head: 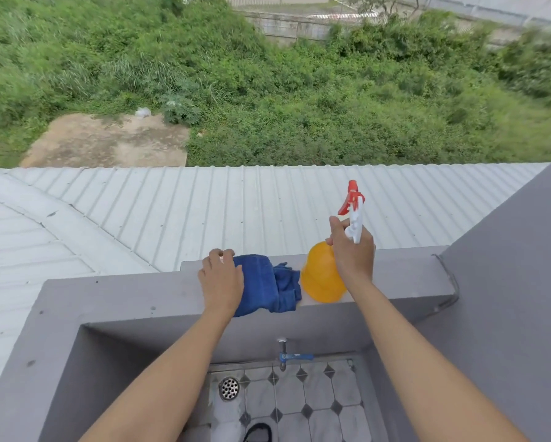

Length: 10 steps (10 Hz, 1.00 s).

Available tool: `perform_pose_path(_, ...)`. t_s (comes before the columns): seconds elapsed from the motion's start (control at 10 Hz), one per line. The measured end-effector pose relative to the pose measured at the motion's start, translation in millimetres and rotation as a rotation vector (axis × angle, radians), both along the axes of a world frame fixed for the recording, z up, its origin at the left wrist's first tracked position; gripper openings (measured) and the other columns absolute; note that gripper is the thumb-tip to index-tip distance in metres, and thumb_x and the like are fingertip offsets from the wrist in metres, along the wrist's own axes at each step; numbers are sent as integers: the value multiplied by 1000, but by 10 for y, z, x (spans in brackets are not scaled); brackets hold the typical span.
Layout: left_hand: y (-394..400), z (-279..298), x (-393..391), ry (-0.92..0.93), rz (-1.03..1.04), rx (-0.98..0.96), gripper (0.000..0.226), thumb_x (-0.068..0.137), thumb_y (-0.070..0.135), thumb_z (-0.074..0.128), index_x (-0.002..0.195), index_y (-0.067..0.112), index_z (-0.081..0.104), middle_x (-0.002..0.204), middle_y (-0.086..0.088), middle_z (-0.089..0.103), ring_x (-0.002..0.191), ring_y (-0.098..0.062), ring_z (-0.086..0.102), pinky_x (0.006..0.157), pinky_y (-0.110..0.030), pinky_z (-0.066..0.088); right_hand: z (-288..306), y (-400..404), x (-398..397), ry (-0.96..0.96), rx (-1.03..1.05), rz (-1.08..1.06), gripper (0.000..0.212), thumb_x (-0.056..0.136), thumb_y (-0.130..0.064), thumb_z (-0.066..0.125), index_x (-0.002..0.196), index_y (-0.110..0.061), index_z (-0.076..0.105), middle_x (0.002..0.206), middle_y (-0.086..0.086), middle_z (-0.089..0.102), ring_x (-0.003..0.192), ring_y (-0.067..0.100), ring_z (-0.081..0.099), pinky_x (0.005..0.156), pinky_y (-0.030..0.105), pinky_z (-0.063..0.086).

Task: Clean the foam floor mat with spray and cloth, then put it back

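Head view only. I see the spray bottle [325, 275] standing on the grey concrete ledge [108, 298]: round yellow body, white neck, red trigger and nozzle on top, smooth plastic. The right hand [350, 250] has its fingers curled round the neck just under the trigger; the bottle base looks to be on the ledge, but the wrist hides part of it, so I can't be sure it sits flat. Just left of the bottle, touching or nearly so, lies the blue cloth [274, 285], a terry-like towel, folded and rumpled at its right end, hanging slightly over the ledge's inner edge. The left hand [221, 279] lies on the cloth's left end, fingers bent down over the far edge; I can't tell whether it pinches the fabric or only presses on it. I see no foam mat in this view. Below the ledge is a tiled wash bay: white octagonal tiles with dark diamond insets, a round metal drain [229, 388], and a tap with a blue handle [295, 357]. A dark curved object [258, 432] is cut off at the bottom edge, unidentifiable. Beyond the ledge are a ribbed white metal roof [172, 212], then dense green scrub [299, 106], blurred toward the edges.
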<state>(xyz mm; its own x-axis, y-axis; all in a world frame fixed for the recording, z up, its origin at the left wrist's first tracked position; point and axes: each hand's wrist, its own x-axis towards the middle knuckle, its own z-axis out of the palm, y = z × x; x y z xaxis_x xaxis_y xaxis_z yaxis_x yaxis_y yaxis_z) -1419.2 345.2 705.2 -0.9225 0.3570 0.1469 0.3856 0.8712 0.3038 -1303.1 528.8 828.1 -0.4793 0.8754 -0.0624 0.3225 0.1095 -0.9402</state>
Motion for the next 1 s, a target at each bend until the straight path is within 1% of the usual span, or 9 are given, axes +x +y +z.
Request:
perform_pose_path(0.1,-85,-132,-12,67,-406,9,17,84,27,67,96,15,67,102,-2,61,92,-25,59,77,-35,46,-65,-2,3,0,7,-7,33,91,-30,56,79,0,64,68,4,66,60,6,58,55,17,42)
perform_pose_path(0.2,-153,-176,20,-42,-538,-21,44,89,51,49,119,20,60,121,2,58,110,-21,55,99,-36,40,-157,-13,24,23,60,-21,26,91,-27,58,84,-3,58,73,10,65,62,12,57,49,8,39)
perform_pose_path(0.3,-206,-226,88,-148,-558,-101,74,89,66,29,152,27,20,158,1,23,143,-19,26,119,-43,16,-292,-25,85,-39,105,-13,17,90,-29,63,92,-13,59,73,-5,61,64,1,56,55,10,37)
perform_pose_path(0.4,-242,-292,121,-117,-585,-256,86,80,79,1,151,31,-7,159,2,-11,149,-21,-3,120,-46,1,-455,-38,174,-118,136,48,34,88,-39,66,113,-19,56,90,-10,59,75,2,55,66,12,37)
perform_pose_path(0.5,-228,-329,131,-88,-571,-341,90,72,82,-14,147,33,-17,158,0,-18,148,-26,-10,119,-48,0,-521,-25,192,-149,150,69,51,87,-46,66,127,-20,50,103,-7,55,92,11,51,81,25,38)
perform_pose_path(0.6,-211,-325,154,-82,-559,-344,87,71,83,-15,145,38,-21,160,-3,-16,148,-31,-9,119,-51,2,-517,-12,181,-163,152,72,58,86,-49,66,132,-19,47,107,-5,55,96,13,51,83,27,38)
perform_pose_path(0.8,-210,-183,198,-164,-531,-353,85,72,78,-11,144,36,-24,160,-1,-18,148,-27,-13,119,-52,1,-430,-32,251,-194,100,148,76,80,-54,70,141,-23,36,116,-9,45,106,10,42,89,30,36)
perform_pose_path(0.9,-248,-53,282,-184,-456,-255,83,79,73,-7,151,32,-14,161,1,-11,149,-26,-8,119,-49,3,-368,-34,396,-192,60,230,81,81,-56,68,146,-27,29,129,-9,45,113,11,40,93,34,36)
perform_pose_path(1.0,-303,-11,250,-217,-460,-245,80,83,66,-8,153,27,-4,162,1,-6,149,-23,-4,120,-44,2,-482,-59,565,-226,-15,184,82,86,-62,56,152,-27,22,153,-4,36,136,21,38,105,40,35)
